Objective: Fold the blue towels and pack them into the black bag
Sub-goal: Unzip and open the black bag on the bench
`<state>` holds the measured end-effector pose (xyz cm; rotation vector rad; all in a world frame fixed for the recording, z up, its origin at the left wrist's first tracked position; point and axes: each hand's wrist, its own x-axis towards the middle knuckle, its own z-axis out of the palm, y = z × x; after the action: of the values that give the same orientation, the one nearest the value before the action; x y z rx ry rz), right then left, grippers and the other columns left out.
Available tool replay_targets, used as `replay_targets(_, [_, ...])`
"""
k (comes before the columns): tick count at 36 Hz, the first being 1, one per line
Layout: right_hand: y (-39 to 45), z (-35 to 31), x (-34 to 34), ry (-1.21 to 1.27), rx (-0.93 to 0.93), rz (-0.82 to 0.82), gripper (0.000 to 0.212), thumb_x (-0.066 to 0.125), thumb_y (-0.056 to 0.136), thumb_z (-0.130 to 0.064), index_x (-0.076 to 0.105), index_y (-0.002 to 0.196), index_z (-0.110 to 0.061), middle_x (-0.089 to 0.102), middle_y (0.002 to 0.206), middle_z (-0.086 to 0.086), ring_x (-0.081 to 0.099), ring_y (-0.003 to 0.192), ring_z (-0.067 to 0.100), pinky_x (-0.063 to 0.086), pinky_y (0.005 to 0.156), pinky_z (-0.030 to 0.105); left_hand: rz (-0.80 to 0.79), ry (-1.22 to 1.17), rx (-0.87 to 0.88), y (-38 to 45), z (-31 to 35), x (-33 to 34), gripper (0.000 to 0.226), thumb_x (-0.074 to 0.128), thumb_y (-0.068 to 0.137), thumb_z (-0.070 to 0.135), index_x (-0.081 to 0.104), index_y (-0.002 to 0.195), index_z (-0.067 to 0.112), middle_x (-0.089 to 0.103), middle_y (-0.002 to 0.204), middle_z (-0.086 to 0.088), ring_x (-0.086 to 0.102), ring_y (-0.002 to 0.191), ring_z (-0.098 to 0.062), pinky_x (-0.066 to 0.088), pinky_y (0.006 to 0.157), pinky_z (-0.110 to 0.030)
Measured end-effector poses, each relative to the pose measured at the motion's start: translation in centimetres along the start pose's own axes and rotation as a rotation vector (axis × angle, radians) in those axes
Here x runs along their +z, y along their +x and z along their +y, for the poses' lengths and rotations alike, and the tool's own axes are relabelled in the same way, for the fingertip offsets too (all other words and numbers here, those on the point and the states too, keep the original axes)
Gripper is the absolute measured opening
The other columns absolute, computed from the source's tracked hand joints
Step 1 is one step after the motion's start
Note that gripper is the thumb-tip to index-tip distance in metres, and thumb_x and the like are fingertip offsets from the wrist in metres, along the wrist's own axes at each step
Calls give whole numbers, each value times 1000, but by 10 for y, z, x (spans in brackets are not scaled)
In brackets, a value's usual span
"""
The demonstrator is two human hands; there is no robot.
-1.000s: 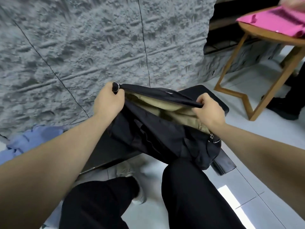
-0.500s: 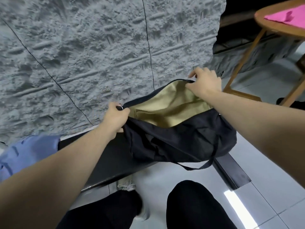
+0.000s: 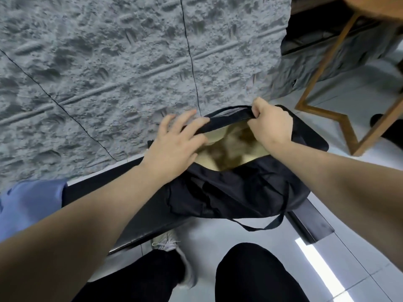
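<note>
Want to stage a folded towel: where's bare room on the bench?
Free: the black bench strip between the blue towel and the black bag. Crowded: the bench's right end, under the bag and both hands.

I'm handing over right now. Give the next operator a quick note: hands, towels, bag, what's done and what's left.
Right hand: shut on the far rim of the black bag, holding it up.
Left hand: open, fingers spread over the near-left rim, no grip.
Bag sits on the black bench, mouth open, tan lining showing, no towel visible inside.
Blue towel lies on the bench's left end, apparently unfolded.
Left: fold the towels, pack them.
</note>
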<state>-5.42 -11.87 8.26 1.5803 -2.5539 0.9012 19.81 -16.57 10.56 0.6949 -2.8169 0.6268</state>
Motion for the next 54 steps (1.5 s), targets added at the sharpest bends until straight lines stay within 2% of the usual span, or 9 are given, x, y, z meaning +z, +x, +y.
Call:
replay_targets(3, [5, 0, 3, 29, 39, -78, 21, 59, 80, -21, 38, 81, -20, 45, 64, -3, 47, 68, 31, 27, 61, 36, 57, 55, 93, 9, 19, 4, 23, 58, 84, 41, 70, 94, 24, 59, 124, 0, 42, 118, -27, 30, 92, -44])
replay_targets(8, [12, -10, 14, 63, 79, -137, 23, 60, 82, -41, 49, 89, -22, 56, 76, -2, 52, 75, 28, 34, 65, 34, -388, -59, 39, 21, 51, 21, 63, 26, 95, 68, 60, 125, 24, 61, 117, 2, 53, 111, -22, 36, 89, -35])
replay_targets(15, [28, -14, 40, 466, 285, -232, 9, 53, 79, -24, 47, 73, -21, 70, 71, 2, 71, 73, 24, 60, 72, 42, -725, -331, -62, 19, 58, 37, 75, 45, 77, 85, 55, 133, 35, 65, 123, 6, 58, 116, -21, 45, 88, -33])
replay_targets(20, [35, -15, 58, 468, 243, -315, 13, 52, 91, -29, 62, 93, -21, 67, 90, -4, 62, 87, 17, 47, 73, 29, -694, -570, -19, 11, 57, 48, 26, 64, 84, 56, 67, 94, 33, 67, 96, 14, 62, 95, -11, 49, 77, -30])
replay_targets(23, [40, -10, 68, 445, 207, -336, 18, 51, 92, -27, 62, 105, -20, 66, 103, -4, 60, 94, 16, 49, 81, 31, -632, -620, 75, 8, 55, 54, 9, 62, 89, 40, 65, 91, 32, 67, 93, 14, 61, 87, -9, 50, 77, -34])
replay_targets(29, [60, -1, 78, 385, 178, -383, 24, 51, 93, -28, 60, 115, -21, 63, 106, -3, 59, 96, 18, 43, 75, 26, -204, -541, 464, -1, 62, 56, 27, 44, 87, 18, 68, 93, 29, 56, 81, 8, 55, 61, -17, 32, 49, -24])
replay_targets(32, [66, 1, 82, 365, 175, -419, 33, 53, 95, -31, 57, 125, -17, 63, 115, 0, 59, 103, 20, 44, 80, 26, -55, -479, 579, -4, 67, 61, 27, 51, 85, 8, 68, 96, 27, 51, 79, 5, 48, 63, -17, 39, 43, -27])
replay_targets(45, [24, 10, 69, 276, 116, -552, 16, 56, 92, -26, 69, 96, -16, 71, 106, 4, 64, 102, 21, 51, 93, 34, -142, -478, 321, 4, 67, 38, 27, 45, 96, 42, 62, 110, 28, 60, 92, 11, 59, 82, -15, 47, 76, -32])
replay_targets(54, [-11, -15, 26, 309, 15, -565, 16, 53, 94, -27, 68, 93, -20, 73, 85, -4, 62, 77, 11, 47, 71, 28, 46, -483, 84, -17, 45, -6, 26, 48, 96, 31, 69, 106, 20, 65, 101, 6, 62, 95, -18, 43, 86, -34])
